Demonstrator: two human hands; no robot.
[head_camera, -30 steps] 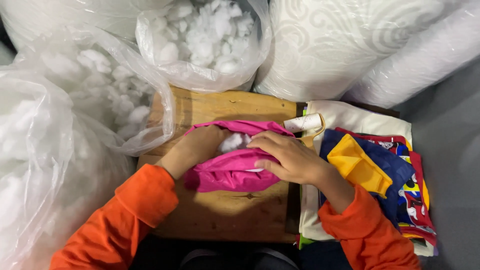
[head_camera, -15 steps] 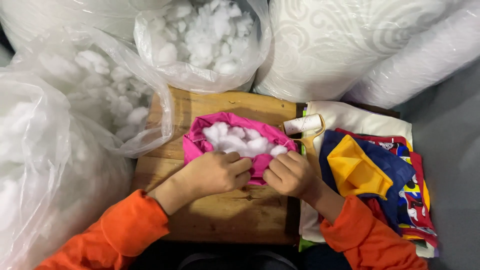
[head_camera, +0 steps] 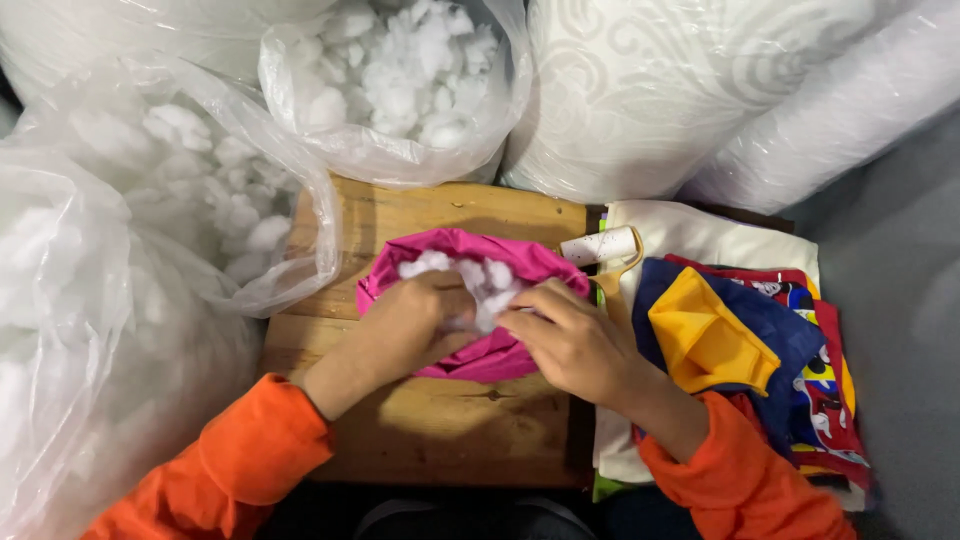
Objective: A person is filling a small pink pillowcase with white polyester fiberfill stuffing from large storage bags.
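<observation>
- Head view: the pink fabric cover (head_camera: 500, 350) lies on the wooden board (head_camera: 440, 420), white stuffing (head_camera: 480, 280) showing at its opening.
- The left hand (head_camera: 405, 325) presses into the stuffing, fingertips hidden.
- The right hand (head_camera: 570, 345) pinches the cover's edge.
- The stack of coloured fabric (head_camera: 760, 340) is partly hidden by the right sleeve.

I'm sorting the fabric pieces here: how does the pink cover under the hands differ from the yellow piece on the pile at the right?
The pink cover lies on the wooden board, while the yellow piece rests on a stack of coloured fabrics. The pink cover is open and holds white stuffing; the yellow piece looks flat and folded. Both hands touch the pink cover; neither touches the yellow piece. Both are plain-coloured cloth.
</observation>
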